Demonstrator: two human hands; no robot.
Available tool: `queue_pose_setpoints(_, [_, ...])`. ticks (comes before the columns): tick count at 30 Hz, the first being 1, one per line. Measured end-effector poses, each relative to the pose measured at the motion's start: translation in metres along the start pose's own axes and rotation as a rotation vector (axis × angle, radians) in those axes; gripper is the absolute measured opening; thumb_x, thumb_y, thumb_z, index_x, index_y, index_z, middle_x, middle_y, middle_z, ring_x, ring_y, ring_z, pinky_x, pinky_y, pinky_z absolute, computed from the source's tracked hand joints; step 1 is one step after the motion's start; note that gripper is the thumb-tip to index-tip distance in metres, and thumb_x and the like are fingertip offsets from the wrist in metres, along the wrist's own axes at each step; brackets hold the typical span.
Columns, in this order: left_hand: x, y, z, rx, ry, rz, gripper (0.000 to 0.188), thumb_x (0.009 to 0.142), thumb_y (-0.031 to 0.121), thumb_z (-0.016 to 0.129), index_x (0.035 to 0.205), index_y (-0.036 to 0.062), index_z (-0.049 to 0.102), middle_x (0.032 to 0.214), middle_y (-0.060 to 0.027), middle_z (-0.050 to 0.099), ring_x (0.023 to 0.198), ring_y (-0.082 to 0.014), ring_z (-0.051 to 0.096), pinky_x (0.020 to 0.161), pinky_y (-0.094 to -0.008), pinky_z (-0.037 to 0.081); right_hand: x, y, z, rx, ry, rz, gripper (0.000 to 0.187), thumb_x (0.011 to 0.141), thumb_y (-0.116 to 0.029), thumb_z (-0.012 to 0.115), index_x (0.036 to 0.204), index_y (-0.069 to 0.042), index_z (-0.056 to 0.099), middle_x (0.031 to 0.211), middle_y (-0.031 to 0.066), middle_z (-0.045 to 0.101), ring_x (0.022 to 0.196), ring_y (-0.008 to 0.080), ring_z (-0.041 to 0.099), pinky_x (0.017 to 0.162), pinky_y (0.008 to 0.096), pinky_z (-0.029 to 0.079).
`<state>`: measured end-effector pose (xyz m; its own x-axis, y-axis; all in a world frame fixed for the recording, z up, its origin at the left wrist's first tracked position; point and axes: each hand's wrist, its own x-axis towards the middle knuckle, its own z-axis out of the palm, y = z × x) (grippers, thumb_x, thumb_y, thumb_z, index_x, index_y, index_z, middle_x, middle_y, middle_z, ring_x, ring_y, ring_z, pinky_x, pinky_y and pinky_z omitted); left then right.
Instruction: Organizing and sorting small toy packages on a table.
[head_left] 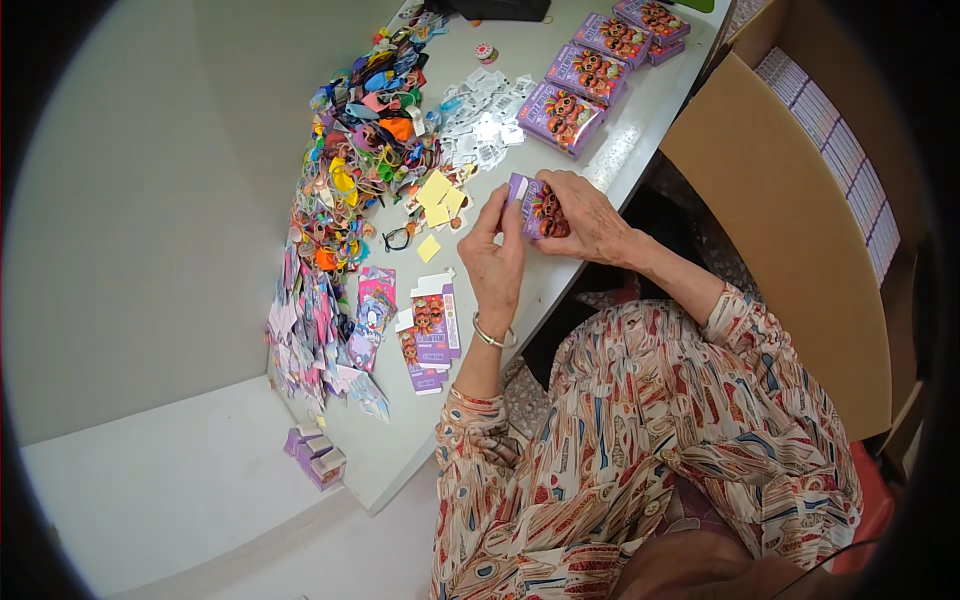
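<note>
Between my two hands is a small purple box [547,212] with cartoon faces on its front, held just over the table's near edge. My left hand [493,255] grips its left end, thumb and fingers closed on it. My right hand [592,222] wraps round its right side. Left of my left wrist lie flat, unfolded purple cartons [430,335]. Pink printed packets [375,305] rest beside them. Yellow paper squares [436,198] and a thin black loop [397,240] are just left of my left hand.
A long heap of colourful small toys [365,140] lines the table's far left, with shiny packets [305,330] below. Small white slips [490,115] are piled beyond my hands. Several finished purple boxes [562,116] stand at upper right. A large cardboard carton [780,220] holds packed rows.
</note>
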<state>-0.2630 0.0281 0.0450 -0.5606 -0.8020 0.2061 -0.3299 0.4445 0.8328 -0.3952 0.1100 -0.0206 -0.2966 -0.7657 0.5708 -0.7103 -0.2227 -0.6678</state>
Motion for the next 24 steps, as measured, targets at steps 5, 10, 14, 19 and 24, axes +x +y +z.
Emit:
queue_pose_setpoints(5, [0.005,-0.010,-0.008,-0.329,-0.042,-0.100,0.028,0.093,0.009,0.060,0.118,-0.0026,0.064,0.091,-0.0004,0.066,0.078,-0.0039,0.053,0.068,-0.0207,0.046,0.003,-0.011,-0.008,0.046,-0.076,0.075,0.076,0.066,-0.019,0.076,0.127,0.004,0.038,0.108,0.0227,0.051,0.101,0.0394,0.053,0.087,0.0425,0.045])
queue_pose_setpoints(10, [0.002,-0.013,-0.009,-0.351,-0.006,-0.140,0.028,0.094,0.010,0.058,0.118,-0.0026,0.063,0.088,0.0010,0.065,0.075,-0.0037,0.052,0.066,-0.0195,0.045,0.000,-0.015,-0.012,0.026,-0.107,0.051,0.075,0.066,-0.018,0.075,0.127,0.004,0.038,0.105,0.0219,0.051,0.099,0.0394,0.053,0.087,0.0431,0.045])
queue_pose_setpoints(14, [-0.004,-0.007,-0.004,-0.176,0.038,-0.026,0.027,0.093,0.007,0.055,0.117,-0.0056,0.063,0.082,-0.0029,0.067,0.070,-0.0048,0.052,0.065,-0.0197,0.045,-0.001,-0.020,-0.012,-0.010,-0.149,0.070,0.076,0.065,-0.018,0.075,0.127,0.004,0.037,0.105,0.0224,0.051,0.099,0.0391,0.053,0.087,0.0435,0.045])
queue_pose_setpoints(19, [-0.016,0.004,-0.008,0.240,-0.086,0.092,0.036,0.088,-0.003,0.049,0.123,-0.0069,0.055,0.099,-0.0217,0.065,0.083,-0.0254,0.063,0.076,-0.0346,0.050,-0.002,-0.021,-0.015,-0.036,-0.223,0.121,0.078,0.066,-0.020,0.076,0.128,0.005,0.036,0.107,0.0237,0.051,0.100,0.0394,0.053,0.088,0.0439,0.044])
queue_pose_setpoints(24, [-0.031,0.007,0.005,0.381,-0.009,0.418,0.046,0.083,-0.008,0.046,0.130,-0.0068,0.045,0.120,-0.0274,0.057,0.108,-0.0449,0.056,0.092,-0.0481,0.045,-0.002,-0.028,-0.018,-0.055,-0.220,0.112,0.083,0.069,-0.026,0.077,0.131,0.006,0.033,0.113,0.0251,0.050,0.102,0.0404,0.053,0.088,0.0443,0.045])
